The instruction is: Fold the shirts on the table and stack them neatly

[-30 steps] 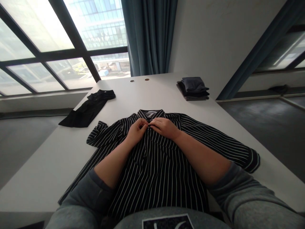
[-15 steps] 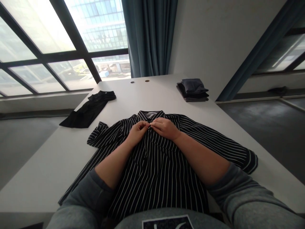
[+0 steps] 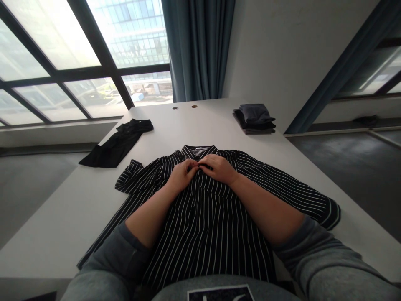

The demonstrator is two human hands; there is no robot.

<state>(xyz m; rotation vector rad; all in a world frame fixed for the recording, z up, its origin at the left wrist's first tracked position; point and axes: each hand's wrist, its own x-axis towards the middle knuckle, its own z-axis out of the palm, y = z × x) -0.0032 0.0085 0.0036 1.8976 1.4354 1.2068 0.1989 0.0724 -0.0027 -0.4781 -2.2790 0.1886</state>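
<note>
A black shirt with white stripes [image 3: 206,221] lies spread face up on the white table [image 3: 62,217], collar away from me. My left hand [image 3: 182,174] and my right hand [image 3: 218,168] meet just below the collar. Both are closed in a pinch on the shirt's front edge at the top button. The fingertips touch each other, and the button itself is hidden under them. Both sleeves of the shirt stretch out to the sides.
A black garment [image 3: 117,142] lies at the table's far left edge. A folded stack of dark clothes [image 3: 254,118] sits at the far right. Two small round holes [image 3: 184,107] mark the table's back. Windows and a blue curtain [image 3: 197,46] stand behind.
My hands have drawn slightly closer together at the collar, fingertips now touching. The shirt and the other clothes have not moved.
</note>
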